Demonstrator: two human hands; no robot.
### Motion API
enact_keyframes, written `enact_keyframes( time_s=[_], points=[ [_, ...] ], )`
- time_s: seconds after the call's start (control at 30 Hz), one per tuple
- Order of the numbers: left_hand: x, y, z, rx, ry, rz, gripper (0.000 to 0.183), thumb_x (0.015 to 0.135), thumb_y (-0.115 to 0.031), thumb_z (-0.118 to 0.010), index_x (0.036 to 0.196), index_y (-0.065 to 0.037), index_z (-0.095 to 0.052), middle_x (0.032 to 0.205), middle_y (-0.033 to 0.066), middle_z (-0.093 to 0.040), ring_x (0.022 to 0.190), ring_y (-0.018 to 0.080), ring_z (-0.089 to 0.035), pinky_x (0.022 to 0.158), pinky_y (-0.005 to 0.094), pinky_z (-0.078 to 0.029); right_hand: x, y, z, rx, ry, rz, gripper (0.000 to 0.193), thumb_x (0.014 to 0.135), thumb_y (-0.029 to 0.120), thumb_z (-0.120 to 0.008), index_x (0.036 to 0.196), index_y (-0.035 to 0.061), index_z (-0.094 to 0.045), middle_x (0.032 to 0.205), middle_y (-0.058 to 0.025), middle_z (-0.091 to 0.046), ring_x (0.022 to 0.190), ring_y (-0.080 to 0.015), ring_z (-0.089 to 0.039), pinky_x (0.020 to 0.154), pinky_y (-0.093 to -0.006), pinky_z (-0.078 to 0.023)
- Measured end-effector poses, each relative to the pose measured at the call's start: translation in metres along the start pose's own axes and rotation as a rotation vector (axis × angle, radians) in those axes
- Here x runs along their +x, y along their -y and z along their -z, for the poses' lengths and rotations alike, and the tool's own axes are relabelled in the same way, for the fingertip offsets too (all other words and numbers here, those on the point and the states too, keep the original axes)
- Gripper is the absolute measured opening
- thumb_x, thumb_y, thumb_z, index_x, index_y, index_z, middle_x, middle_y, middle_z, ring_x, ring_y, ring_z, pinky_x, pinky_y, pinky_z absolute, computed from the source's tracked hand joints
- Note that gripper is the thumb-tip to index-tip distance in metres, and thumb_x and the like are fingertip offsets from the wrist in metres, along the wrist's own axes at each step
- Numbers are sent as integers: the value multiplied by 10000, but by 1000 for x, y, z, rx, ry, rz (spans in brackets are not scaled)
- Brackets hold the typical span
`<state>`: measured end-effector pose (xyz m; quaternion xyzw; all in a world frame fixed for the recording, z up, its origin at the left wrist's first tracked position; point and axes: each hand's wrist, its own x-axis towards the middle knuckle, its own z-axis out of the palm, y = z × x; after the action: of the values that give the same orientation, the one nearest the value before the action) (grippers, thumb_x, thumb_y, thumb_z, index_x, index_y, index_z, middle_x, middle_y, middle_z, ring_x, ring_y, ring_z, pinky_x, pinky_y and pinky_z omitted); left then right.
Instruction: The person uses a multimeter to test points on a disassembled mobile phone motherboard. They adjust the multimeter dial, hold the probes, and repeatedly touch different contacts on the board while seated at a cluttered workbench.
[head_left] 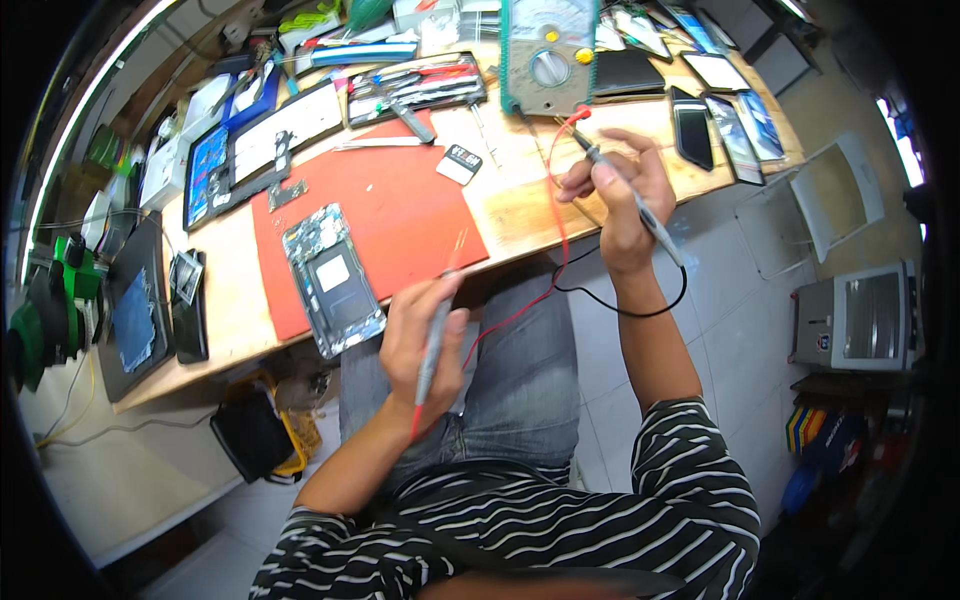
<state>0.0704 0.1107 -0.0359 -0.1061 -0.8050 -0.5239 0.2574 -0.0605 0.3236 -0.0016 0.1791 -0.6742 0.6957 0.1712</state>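
Head view, left to right, clock directions from its centre:

1. Opened smartphone [333,283], one, at 9 o'clock on one red mat [420,215]; circuitry exposed, so opening appears done, while probe contact and closing appear left.
2. Left hand [425,335], at 8 o'clock, pinching one red-leaded test probe [432,350], tip apart from the phone.
3. Analog multimeter [549,68], one, just past 12 o'clock.
4. Right hand [632,205], at 2 o'clock, pinching one black-leaded test probe [658,230] near the meter; probes total two.
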Motion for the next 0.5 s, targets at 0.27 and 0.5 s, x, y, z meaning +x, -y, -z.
enact_keyframes(
  time_s=[0.27, 0.5],
  points=[
    [24, 6, 2, 307, 170, -266, 367, 803, -43, -788, 1132, 29, -643, 1248, 218, -630, 1098, 394, -619, 952, 453, -500, -58, -8, -23, -124, 127, 30, 164, 803, 32, -726, 964, 0, -723, 791, -95, -695, 710, -173, -668, 628, -288, -522],
    [31, 5, 5, 344, 272, -238, 331, 810, -128, -801, 1049, 24, -629, 1341, 263, -582, 1156, 417, -577, 995, 472, -457, -54, -22, -14, -277, 263, 256, 137, 756, 65, -769, 870, 58, -694, 814, -83, -697, 734, -230, -642, 691, -325, -512]
  ],
)
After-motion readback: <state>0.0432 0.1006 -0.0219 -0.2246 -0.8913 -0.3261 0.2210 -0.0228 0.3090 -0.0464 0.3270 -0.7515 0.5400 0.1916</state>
